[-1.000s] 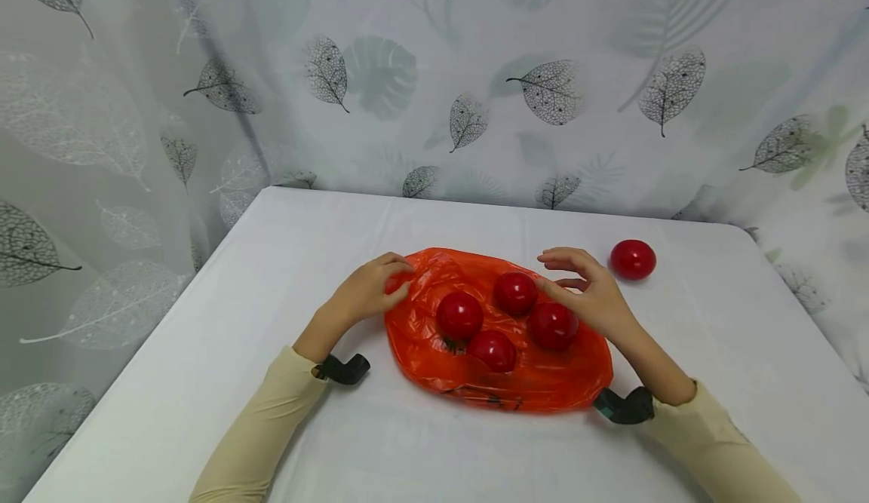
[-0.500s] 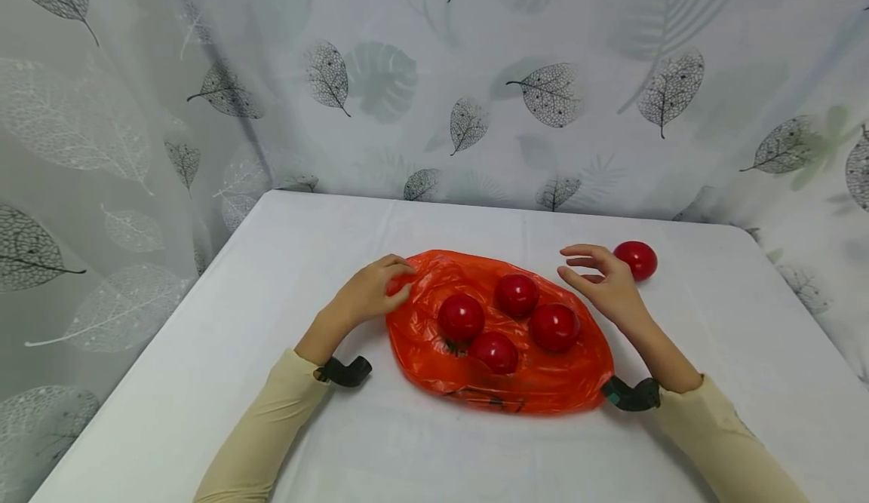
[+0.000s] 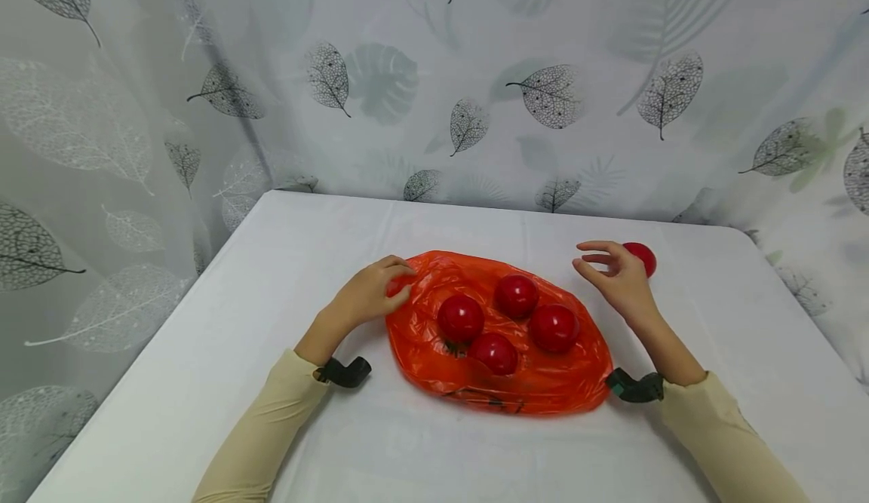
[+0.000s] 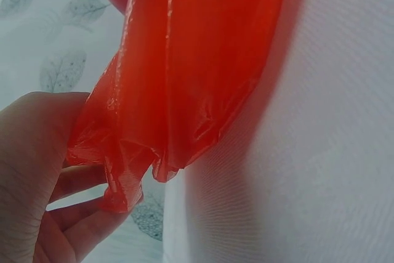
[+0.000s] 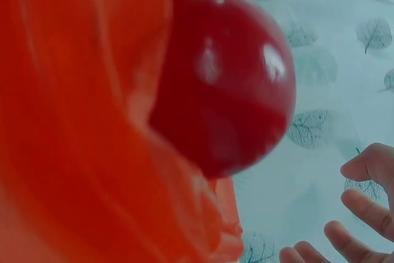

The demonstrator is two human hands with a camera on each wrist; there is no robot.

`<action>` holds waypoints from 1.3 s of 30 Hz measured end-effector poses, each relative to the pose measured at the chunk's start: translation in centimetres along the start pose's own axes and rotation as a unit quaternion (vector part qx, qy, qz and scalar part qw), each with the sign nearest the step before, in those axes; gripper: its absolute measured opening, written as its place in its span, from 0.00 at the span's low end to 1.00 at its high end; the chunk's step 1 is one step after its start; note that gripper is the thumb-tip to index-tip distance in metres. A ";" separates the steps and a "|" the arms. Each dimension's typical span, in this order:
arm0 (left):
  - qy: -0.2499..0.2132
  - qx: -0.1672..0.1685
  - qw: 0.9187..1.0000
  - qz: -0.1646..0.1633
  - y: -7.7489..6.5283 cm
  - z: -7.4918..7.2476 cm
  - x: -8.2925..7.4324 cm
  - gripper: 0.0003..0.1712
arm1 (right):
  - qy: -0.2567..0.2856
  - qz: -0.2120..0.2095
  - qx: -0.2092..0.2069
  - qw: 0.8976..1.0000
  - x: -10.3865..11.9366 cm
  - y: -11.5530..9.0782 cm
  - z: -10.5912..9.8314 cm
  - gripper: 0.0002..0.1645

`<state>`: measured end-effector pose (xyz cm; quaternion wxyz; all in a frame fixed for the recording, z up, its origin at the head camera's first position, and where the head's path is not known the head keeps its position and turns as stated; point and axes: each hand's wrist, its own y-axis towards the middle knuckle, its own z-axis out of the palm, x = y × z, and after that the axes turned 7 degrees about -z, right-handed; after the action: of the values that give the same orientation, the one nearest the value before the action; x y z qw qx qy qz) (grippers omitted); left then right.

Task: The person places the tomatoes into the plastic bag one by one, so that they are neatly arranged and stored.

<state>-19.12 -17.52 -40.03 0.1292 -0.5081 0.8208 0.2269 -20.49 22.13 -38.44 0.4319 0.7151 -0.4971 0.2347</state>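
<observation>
An orange plastic bag [image 3: 543, 386] lies spread on the white table, with several glossy, round, red tomato-like fruits [image 3: 460, 318] on its middle. My left hand [image 3: 370, 290] grips the bag's left edge; in the left wrist view the gathered orange film [image 4: 126, 170] runs between its thumb and fingers. Off the bag's right side, my right hand [image 3: 621, 280] is raised with fingers parted and loosely bent, nothing between them. Behind it, partly hidden, sits a lone red fruit [image 3: 643, 256]. The right wrist view has a large red fruit [image 5: 231, 84] beside the bag and the fingers apart from it.
The white table [image 3: 326, 224] ends at a leaf-patterned curtain [image 3: 407, 73] at the back and sides. A dark wrist mount [image 3: 346, 372] sits on the left forearm, another dark mount [image 3: 634, 387] on the right.
My right hand has moved right, away from the fruits on the bag, and now partly covers the lone fruit. The left hand stays at the bag's edge.
</observation>
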 end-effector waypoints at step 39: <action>0.003 0.004 1.000 -0.005 -0.1 -0.1 -0.1 0.15 | -0.053 0.140 -0.076 0.986 -3.1 1.1 -4.1 0.30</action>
<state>-19.02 -17.54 -39.96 0.1301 -0.5127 0.8193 0.2213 -22.28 27.07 -38.25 0.4211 0.6150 -0.6306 0.2164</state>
